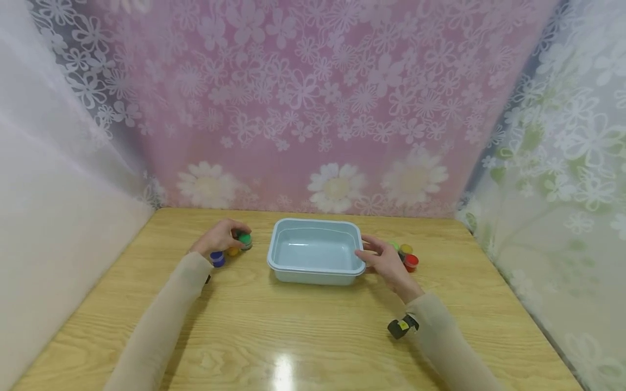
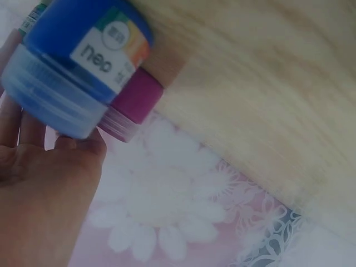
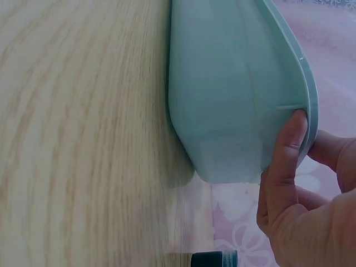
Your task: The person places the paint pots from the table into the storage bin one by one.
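Observation:
A light blue tub point(image 1: 313, 277) stands on the table, nothing inside it. My right hand point(image 1: 388, 266) pinches its right rim, thumb on one side and fingers on the other, as the right wrist view shows at the tub wall point(image 3: 222, 100). At the left, my left hand point(image 1: 220, 238) has its fingers around a green-lidded jar point(image 1: 245, 240). Close by it are a blue jar point(image 1: 217, 259) and an orange jar point(image 1: 233, 251). The left wrist view shows the blue jar point(image 2: 89, 44) large, with a magenta jar point(image 2: 136, 97) behind it.
Right of the tub, beside my right hand, stand a red jar point(image 1: 411, 263), a yellow jar point(image 1: 405, 250) and a light green one point(image 1: 393, 246). The wooden table point(image 1: 303, 336) meets a flowered pink cloth point(image 1: 274, 184) at its back edge.

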{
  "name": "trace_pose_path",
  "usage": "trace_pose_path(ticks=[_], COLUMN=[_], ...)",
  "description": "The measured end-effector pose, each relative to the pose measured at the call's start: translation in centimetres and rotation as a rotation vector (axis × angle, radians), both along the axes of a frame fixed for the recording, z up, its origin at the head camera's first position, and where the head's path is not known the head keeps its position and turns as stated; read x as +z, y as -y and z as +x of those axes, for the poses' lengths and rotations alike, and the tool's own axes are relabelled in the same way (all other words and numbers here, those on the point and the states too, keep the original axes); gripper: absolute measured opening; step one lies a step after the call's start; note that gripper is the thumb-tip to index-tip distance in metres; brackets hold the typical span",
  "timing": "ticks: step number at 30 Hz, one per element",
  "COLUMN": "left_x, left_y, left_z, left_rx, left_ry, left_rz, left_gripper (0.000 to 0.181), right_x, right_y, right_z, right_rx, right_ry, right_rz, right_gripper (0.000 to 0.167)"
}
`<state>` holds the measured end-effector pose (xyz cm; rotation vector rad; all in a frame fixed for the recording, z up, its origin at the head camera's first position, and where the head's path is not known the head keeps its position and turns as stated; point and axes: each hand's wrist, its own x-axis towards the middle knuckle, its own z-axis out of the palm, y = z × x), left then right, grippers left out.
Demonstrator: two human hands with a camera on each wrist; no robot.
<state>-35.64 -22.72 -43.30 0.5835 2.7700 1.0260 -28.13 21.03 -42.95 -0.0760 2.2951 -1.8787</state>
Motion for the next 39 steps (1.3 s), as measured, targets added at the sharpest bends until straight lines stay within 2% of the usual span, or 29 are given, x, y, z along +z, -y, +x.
trace_pose_path(ticks=[5, 9, 17, 21, 27, 31, 32, 38, 39], left_x=[-0.5, -0.6, -0.7, -0.4, 0.6, 1.2, 1.7, 1.9, 1.6], left_y=[-0.2, -0.3, 0.3, 0.4, -0.4, -1.3, -1.7, -2.7, -2.7], left_z=[-0.1, -0.3, -0.3, -0.1, 0.5, 0.8, 1.0, 1.0, 0.7], left_rx=[0.002, 0.026, 0.070, 0.125, 0.176, 0.166, 0.160, 0.110, 0.099], left_ry=[-0.020, -0.007, 0.019, 0.024, 0.055, 0.085, 0.087, 0.046, 0.036], left_rz=[-0.014, -0.015, 0.038, 0.096, 0.254, 0.315, 0.312, 0.308, 0.317], left_gripper=[0.043, 0.044, 0.051, 0.054, 0.050, 0.047, 0.047, 0.045, 0.045], right_x=[-0.1, 0.1, 0.2, 0.1, 0.3, 0.3, 0.3, 0.2, 0.2], right_y=[0.0, 0.0, -0.2, -0.1, 0.0, 0.0, 0.0, -0.2, -0.2], right_z=[0.2, 0.3, 0.4, 0.1, -0.2, -0.1, -0.1, 0.3, 0.4], right_rx=[-0.005, -0.008, -0.001, 0.004, 0.011, 0.012, 0.007, 0.001, 0.001], right_ry=[0.005, 0.001, 0.008, 0.010, -0.001, 0.009, 0.015, 0.032, 0.034], right_rz=[-0.006, -0.002, -0.008, -0.014, -0.025, -0.027, -0.028, -0.027, -0.026], right_gripper=[0.060, 0.059, 0.060, 0.060, 0.061, 0.062, 0.061, 0.063, 0.063])
